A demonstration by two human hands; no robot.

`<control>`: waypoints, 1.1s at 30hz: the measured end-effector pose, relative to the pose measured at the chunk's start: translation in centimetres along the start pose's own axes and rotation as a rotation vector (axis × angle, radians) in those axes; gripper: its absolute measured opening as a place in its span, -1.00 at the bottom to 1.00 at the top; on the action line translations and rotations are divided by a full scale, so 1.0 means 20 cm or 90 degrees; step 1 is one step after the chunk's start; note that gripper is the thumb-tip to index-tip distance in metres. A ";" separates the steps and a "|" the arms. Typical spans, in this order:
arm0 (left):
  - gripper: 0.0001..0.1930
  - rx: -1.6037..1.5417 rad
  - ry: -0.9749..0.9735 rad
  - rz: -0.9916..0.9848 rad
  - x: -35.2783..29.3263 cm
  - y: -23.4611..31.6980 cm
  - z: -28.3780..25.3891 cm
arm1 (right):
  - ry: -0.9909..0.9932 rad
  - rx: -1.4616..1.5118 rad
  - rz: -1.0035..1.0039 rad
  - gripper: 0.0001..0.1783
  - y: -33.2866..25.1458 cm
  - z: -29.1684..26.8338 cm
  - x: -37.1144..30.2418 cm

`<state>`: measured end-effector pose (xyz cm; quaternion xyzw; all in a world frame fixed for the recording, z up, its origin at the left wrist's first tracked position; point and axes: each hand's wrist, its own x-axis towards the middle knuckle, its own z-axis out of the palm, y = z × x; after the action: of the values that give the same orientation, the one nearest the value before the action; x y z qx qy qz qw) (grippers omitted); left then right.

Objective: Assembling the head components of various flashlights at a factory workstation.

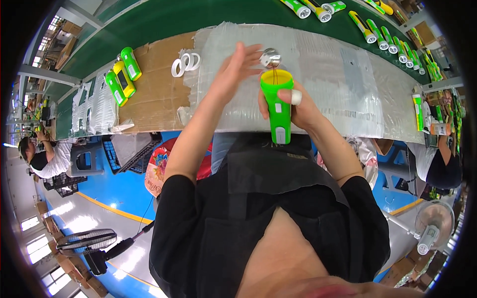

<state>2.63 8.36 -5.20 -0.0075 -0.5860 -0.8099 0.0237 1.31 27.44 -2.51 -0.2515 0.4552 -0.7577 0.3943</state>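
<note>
My right hand (304,107) is wrapped round a green flashlight body (281,113), which stands nearly upright with its wide yellow-lined mouth at the top. White tape covers the end of the thumb. Above that mouth is a shiny reflector head (271,58), joined to the body by thin wires (275,75). Beside the reflector, my left hand (235,72) has its fingers stretched out and apart. Its fingertips are close to the reflector's edge; whether they touch it I cannot tell. Three white rings (186,62) lie on the cardboard to the left.
Green and yellow flashlights (120,79) lie on the bench at left. More flashlights (387,38) are lined up at the far right. Plastic film (338,74) covers the worktop. Co-workers sit at both sides; behind are a black fan (89,243) and a black crate (131,151).
</note>
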 end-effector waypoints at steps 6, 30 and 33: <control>-0.46 -0.100 -0.054 0.042 -0.08 0.08 0.18 | 0.016 -0.031 0.054 -0.51 0.05 0.05 -0.14; -0.36 0.814 0.019 0.239 0.17 -0.33 0.10 | 0.259 -0.022 -0.048 -0.48 0.04 -0.14 -0.29; -0.40 0.814 0.005 0.253 0.18 -0.34 0.08 | 0.277 -0.019 -0.034 -0.46 0.04 -0.16 -0.30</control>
<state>-1.32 11.87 -10.98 -0.0968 -0.9380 -0.2836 0.1743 2.51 33.73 -4.81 -0.0999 0.5337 -0.7975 0.2629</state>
